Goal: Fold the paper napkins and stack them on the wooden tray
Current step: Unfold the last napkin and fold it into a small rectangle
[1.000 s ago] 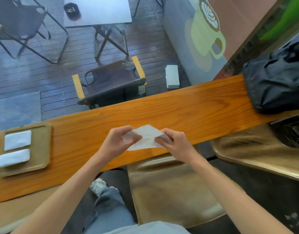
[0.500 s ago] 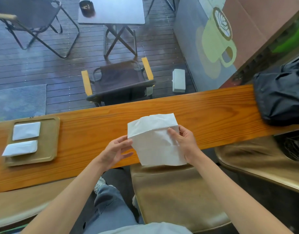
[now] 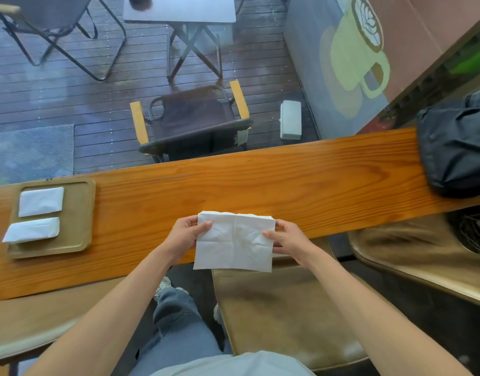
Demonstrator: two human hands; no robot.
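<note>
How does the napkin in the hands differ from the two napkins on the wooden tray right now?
The held napkin is opened out, wide and creased; the tray napkins are folded into narrow rectangles. The held one hangs over the counter's near edge, pinched by the left hand and right hand; the tray pair lie flat, side by side, on the wooden tray. All three are plain white paper.

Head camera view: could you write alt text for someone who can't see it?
Two bare hands, left hand and right hand, hold a white paper napkin over a wooden counter. At far left, a wooden tray holds two folded napkins.
</note>
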